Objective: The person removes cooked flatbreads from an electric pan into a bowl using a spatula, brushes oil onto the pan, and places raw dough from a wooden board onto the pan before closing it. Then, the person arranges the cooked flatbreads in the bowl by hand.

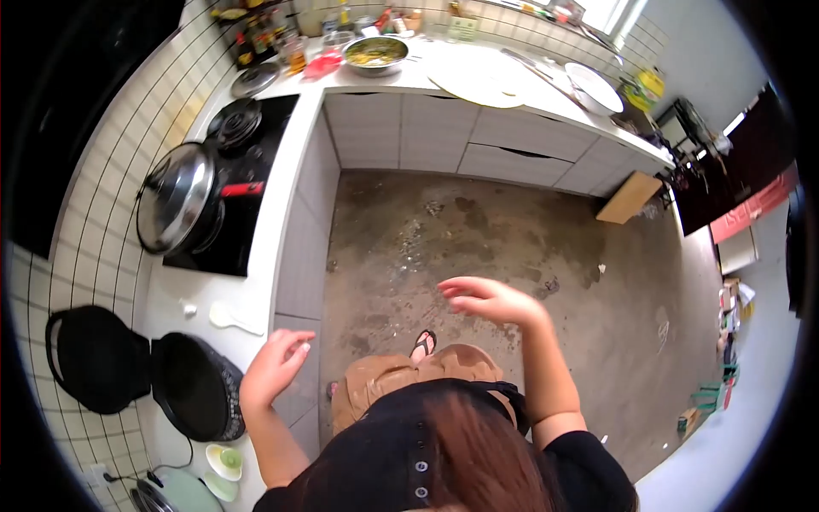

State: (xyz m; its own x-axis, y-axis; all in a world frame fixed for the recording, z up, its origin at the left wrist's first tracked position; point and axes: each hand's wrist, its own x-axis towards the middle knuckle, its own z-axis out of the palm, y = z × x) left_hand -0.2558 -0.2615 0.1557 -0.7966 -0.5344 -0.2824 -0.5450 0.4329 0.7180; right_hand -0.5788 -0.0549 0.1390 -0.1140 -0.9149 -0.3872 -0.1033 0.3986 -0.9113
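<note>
My left hand (275, 367) hovers near the edge of the left counter, beside the open black electric griddle (189, 386), with its fingers apart and nothing in them. Over the floor in front of my body hangs my right hand (490, 302), fingers loosely extended and holding nothing. A white spoon or ladle (232, 318) lies on the counter above the griddle. Farther up, a lidded pan (177, 198) with a red handle sits on the black cooktop (264, 136).
On the back counter (418, 81) are a metal bowl of food (376, 53), a large round pale board (479, 75) and a white basin (593, 89). A wooden board (629, 198) leans near the right cabinets. The concrete floor (512, 230) has wet patches.
</note>
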